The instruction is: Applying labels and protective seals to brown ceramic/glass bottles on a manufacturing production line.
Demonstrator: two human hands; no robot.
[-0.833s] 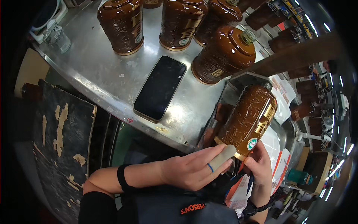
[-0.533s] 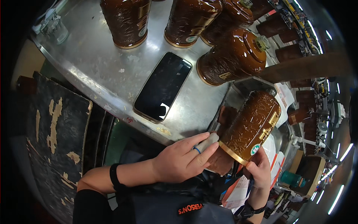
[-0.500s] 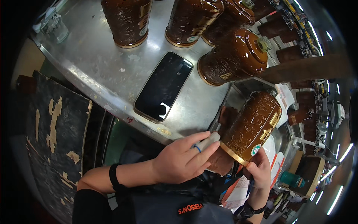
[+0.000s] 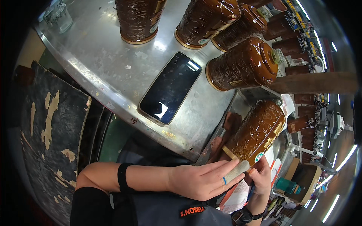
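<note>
Held bottle: a shiny brown round bottle (image 4: 258, 130) with bumpy sides and a gold bottom rim was tipped near the right end of the shiny grey metal worktop (image 4: 113, 67), its bottom toward the person
Right hand (image 4: 261, 177): gripped the bottom end of that bottle
Left hand (image 4: 203, 182): was by the gold rim, a pale cloth-like cover (image 4: 236, 172) on one finger; I could not tell if it pinched anything
Near the hands: a flat black phone (image 4: 171, 88) lay flat, and brown bottles with gold rims (image 4: 245, 64) stood behind it

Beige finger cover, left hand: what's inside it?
One finger of the left hand runs into the beige finger cover, past the blue band at its open end. The fingertip inside is covered and can't be seen.
</note>
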